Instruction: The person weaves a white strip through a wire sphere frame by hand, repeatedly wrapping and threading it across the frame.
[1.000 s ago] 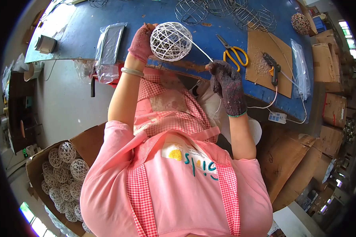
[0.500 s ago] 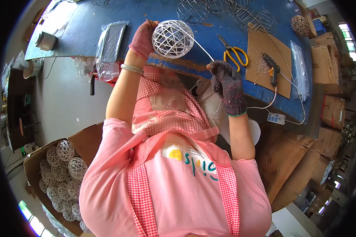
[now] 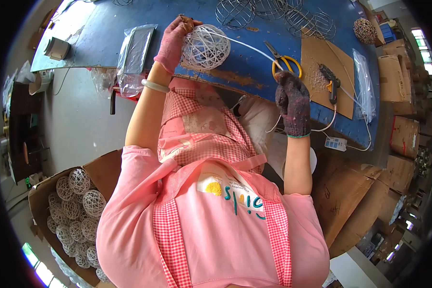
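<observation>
My left hand [image 3: 174, 42], in a pink glove with bare fingertips, grips the left edge of a white woven ball [image 3: 206, 48] above the table's front edge. From the ball's top a white cord [image 3: 249, 46] runs taut to the right. Its other end is pinched in my right hand [image 3: 292, 101], which wears a dark glove, and a loose tail hangs below. Yellow-handled scissors [image 3: 287, 67] lie just beyond my right fingertips, partly behind them. A glue gun [image 3: 332, 84] rests on a cardboard sheet [image 3: 317, 103] farther right.
Wire frames [image 3: 235, 13] lie at the back of the blue table [image 3: 177, 12]. A plastic-wrapped packet [image 3: 134, 53] and a tape roll [image 3: 56, 49] are on the left. A carton [image 3: 105, 175] of woven balls stands at lower left; a brown speckled ball [image 3: 365, 30] sits at back right.
My right hand has moved right, and more cord now stretches between it and the ball. My left hand has moved slightly left and up, and the ball has turned and shifted left.
</observation>
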`<action>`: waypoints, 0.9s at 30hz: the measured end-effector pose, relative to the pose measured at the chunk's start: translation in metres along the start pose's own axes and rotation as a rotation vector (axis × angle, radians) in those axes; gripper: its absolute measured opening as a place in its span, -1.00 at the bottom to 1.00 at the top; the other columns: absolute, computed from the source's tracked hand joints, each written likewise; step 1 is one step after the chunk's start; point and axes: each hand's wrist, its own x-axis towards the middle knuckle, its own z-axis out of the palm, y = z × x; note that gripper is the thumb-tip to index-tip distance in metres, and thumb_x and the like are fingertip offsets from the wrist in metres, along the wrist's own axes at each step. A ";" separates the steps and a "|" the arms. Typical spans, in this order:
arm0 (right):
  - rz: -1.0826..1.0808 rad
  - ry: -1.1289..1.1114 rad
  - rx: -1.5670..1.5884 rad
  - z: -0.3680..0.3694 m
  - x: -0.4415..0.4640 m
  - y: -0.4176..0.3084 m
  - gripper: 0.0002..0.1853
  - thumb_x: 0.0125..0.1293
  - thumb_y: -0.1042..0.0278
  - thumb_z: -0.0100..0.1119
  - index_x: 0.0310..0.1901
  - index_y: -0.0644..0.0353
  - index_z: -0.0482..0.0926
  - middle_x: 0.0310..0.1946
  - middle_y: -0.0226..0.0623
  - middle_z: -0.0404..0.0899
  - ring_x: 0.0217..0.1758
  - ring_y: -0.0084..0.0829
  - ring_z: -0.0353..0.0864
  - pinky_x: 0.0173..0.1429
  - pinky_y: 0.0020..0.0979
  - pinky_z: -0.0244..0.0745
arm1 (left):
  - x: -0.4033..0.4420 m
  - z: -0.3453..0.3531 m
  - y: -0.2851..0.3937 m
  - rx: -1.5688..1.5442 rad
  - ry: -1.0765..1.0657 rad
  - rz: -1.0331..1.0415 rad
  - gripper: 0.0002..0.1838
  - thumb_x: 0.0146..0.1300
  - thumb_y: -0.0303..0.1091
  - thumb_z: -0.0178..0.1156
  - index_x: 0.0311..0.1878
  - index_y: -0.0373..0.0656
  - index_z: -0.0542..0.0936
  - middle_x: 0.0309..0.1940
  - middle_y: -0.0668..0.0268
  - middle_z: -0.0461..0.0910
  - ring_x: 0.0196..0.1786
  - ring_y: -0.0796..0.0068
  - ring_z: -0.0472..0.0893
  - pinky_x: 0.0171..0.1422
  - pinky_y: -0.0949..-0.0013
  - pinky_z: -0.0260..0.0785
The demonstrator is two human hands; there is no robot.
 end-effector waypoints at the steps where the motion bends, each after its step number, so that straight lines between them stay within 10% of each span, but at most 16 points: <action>1: -0.002 0.007 0.003 -0.005 0.002 -0.001 -0.74 0.38 0.14 0.20 -0.13 0.17 0.67 -0.64 -0.56 0.42 -0.72 -0.76 0.19 -0.62 -0.61 -0.04 | -0.002 0.003 -0.001 0.001 -0.007 -0.004 -0.90 0.32 -0.41 0.03 -0.25 -0.19 0.51 -0.02 0.14 0.59 -0.03 0.39 0.57 0.13 0.33 0.46; 4: 0.035 0.100 -0.062 -0.028 0.008 -0.002 -0.73 0.40 0.13 0.18 -0.11 0.17 0.67 -0.63 -0.58 0.38 -0.69 -0.75 0.19 -0.60 -0.62 -0.04 | -0.013 0.016 0.000 0.237 -0.109 0.096 -0.85 0.23 -0.39 0.16 -0.16 -0.20 0.53 0.09 0.22 0.52 0.14 0.40 0.45 0.30 0.35 0.22; 12: 0.123 0.236 -0.488 -0.074 0.001 0.005 -0.74 0.45 0.24 0.10 -0.01 0.21 0.62 -0.49 -0.52 0.52 -0.53 -0.74 0.33 -0.46 -0.67 0.15 | -0.069 0.070 0.003 1.072 -0.016 0.593 -0.74 -0.05 -0.55 0.30 -0.23 -0.11 0.61 -0.09 0.16 0.51 0.07 0.11 0.46 0.17 0.18 0.36; 15: -0.001 0.263 -0.478 -0.093 0.005 0.019 -0.71 0.42 0.30 0.14 0.10 0.23 0.55 -0.29 -0.41 0.58 -0.36 -0.66 0.49 -0.32 -0.62 0.36 | -0.091 0.085 -0.008 1.181 0.027 0.732 -0.72 -0.09 -0.56 0.31 -0.27 0.00 0.61 -0.16 0.24 0.51 0.04 0.13 0.48 0.17 0.07 0.37; 17: -0.445 0.341 -0.292 -0.089 0.006 0.027 -0.63 0.38 0.38 0.19 0.18 0.23 0.47 -0.08 -0.29 0.54 -0.09 -0.51 0.56 -0.04 -0.53 0.50 | -0.106 0.093 -0.012 1.272 0.048 0.764 -0.68 -0.16 -0.55 0.32 -0.30 0.07 0.60 -0.18 0.32 0.52 0.05 0.16 0.50 0.23 -0.02 0.36; 19: -0.371 0.604 -0.814 -0.072 -0.006 0.014 -0.61 0.35 0.46 0.19 0.19 0.23 0.44 0.07 -0.22 0.47 0.11 -0.40 0.50 0.18 -0.42 0.48 | -0.113 0.089 -0.019 1.345 -0.028 0.805 -0.69 -0.16 -0.46 0.31 -0.27 0.12 0.61 -0.17 0.40 0.52 0.07 0.25 0.52 0.32 -0.08 0.32; 21: -0.796 0.706 -0.947 -0.048 -0.012 0.014 -0.64 0.36 0.49 0.18 0.17 0.23 0.45 0.10 -0.22 0.46 0.11 -0.44 0.49 0.13 -0.42 0.51 | -0.121 0.091 -0.026 1.409 -0.074 0.838 -0.76 -0.08 -0.36 0.28 -0.26 0.12 0.62 -0.15 0.42 0.52 0.08 0.30 0.53 0.34 -0.10 0.29; 27: -0.198 0.133 -0.522 -0.005 -0.026 0.042 -0.80 0.32 0.51 0.21 -0.02 0.18 0.62 -0.25 -0.38 0.67 -0.18 -0.56 0.61 -0.06 -0.47 0.54 | -0.123 0.084 -0.040 1.411 -0.184 0.930 -0.70 -0.03 -0.25 0.33 -0.15 0.15 0.61 -0.10 0.44 0.50 0.09 0.32 0.54 0.33 -0.17 0.29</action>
